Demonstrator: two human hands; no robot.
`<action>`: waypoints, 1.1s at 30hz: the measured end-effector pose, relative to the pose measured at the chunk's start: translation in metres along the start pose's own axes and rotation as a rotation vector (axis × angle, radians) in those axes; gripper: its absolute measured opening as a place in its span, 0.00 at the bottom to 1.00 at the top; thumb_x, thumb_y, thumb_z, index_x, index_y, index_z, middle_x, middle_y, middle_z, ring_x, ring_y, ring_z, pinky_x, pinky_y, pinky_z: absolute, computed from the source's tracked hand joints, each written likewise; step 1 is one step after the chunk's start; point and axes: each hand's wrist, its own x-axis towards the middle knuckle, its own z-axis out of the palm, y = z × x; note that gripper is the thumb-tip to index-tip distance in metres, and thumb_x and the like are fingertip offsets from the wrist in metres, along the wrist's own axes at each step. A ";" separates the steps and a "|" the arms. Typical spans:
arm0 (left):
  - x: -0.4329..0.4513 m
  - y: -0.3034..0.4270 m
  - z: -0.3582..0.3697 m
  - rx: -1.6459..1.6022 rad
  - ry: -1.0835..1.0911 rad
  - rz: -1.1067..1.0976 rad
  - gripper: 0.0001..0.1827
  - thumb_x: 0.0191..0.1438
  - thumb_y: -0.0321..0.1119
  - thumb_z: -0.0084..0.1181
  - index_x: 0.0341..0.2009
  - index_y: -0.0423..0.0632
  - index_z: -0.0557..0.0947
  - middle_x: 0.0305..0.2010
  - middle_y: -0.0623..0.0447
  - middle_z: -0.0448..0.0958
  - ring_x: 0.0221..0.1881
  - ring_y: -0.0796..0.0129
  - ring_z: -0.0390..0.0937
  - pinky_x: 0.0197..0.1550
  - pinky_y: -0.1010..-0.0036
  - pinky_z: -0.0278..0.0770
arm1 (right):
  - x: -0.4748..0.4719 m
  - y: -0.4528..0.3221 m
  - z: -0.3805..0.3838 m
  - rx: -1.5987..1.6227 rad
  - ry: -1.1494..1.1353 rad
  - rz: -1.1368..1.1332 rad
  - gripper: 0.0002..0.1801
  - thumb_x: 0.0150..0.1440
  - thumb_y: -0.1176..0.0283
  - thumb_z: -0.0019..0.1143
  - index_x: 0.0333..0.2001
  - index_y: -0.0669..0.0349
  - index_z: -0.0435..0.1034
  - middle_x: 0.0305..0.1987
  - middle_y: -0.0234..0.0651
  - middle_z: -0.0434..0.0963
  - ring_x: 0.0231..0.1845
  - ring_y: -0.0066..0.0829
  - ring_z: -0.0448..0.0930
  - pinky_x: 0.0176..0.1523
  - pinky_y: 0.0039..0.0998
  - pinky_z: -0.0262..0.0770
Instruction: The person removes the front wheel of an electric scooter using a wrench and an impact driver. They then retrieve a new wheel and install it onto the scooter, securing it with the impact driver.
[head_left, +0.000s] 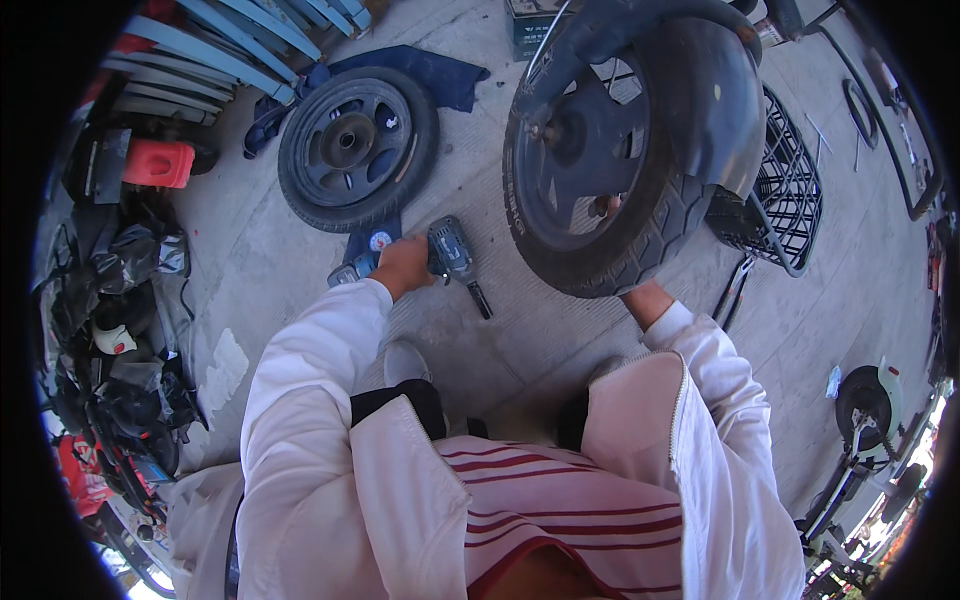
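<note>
My left hand (405, 265) grips the handle of a blue cordless impact wrench (453, 247), whose dark socket points down and to the right. Right of it stands a scooter's front wheel (581, 154) with a black tyre, still in its fork (592, 34) under a dark mudguard (712, 105). My right hand (649, 300) reaches behind this wheel. The tyre covers most of it, and some fingers show through a gap between the spokes; what they hold is hidden. A loose wheel with its tyre (358, 148) lies flat ahead of my left hand.
Dark blue cloth (442, 75) is spread under the loose wheel. A black wire basket (787, 187) and long-handled pliers (733, 291) lie right of the fork. Blue metal slats (214, 52), a red plastic container (157, 163) and black bags (120, 262) crowd the left side.
</note>
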 end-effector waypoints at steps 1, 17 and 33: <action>0.001 0.005 -0.008 0.050 -0.018 0.038 0.41 0.39 0.50 0.70 0.53 0.38 0.72 0.47 0.36 0.78 0.49 0.47 0.77 0.48 0.58 0.78 | -0.003 0.003 0.001 0.021 -0.003 0.011 0.27 0.70 0.62 0.37 0.69 0.57 0.50 0.70 0.35 0.56 0.70 0.34 0.57 0.71 0.31 0.52; 0.100 0.080 -0.120 -2.159 -0.033 0.118 0.21 0.65 0.48 0.45 0.50 0.42 0.75 0.41 0.43 0.80 0.42 0.53 0.80 0.48 0.64 0.78 | -0.011 -0.027 0.011 -0.049 0.027 -0.024 0.24 0.67 0.67 0.43 0.65 0.60 0.55 0.65 0.35 0.63 0.63 0.30 0.65 0.66 0.30 0.60; 0.040 0.153 -0.158 -2.621 -0.067 0.188 0.09 0.65 0.36 0.48 0.37 0.44 0.72 0.26 0.53 0.71 0.26 0.69 0.68 0.25 0.80 0.68 | -0.003 -0.066 0.006 0.708 0.373 0.178 0.17 0.65 0.74 0.47 0.57 0.64 0.66 0.55 0.36 0.75 0.53 0.27 0.75 0.59 0.30 0.72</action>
